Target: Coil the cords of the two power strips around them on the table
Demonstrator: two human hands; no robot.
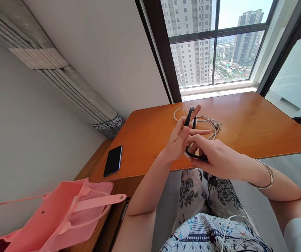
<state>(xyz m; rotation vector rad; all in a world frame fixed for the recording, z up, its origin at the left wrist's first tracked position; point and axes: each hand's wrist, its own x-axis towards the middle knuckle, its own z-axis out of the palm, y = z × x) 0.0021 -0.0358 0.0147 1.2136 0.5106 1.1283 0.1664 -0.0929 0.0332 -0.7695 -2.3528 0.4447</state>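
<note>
A black cable (pixel 189 116) is looped over the fingers of my left hand (pixel 178 140), above the near edge of the table. My left index finger sticks out past the loop, and the thumb presses against the cable. The fingers of my right hand (pixel 213 154) are curled around the lower part of the same cable, close to the left palm. Behind the hands, a white cable (pixel 215 125) lies loosely coiled on the table, partly covered by my fingers.
The orange-brown wooden table (pixel 257 126) reaches to the window. A black phone (pixel 113 161) lies near its left edge. A pink bag (pixel 53 210) stands open at the lower left. A tied grey curtain (pixel 82 94) hangs on the left.
</note>
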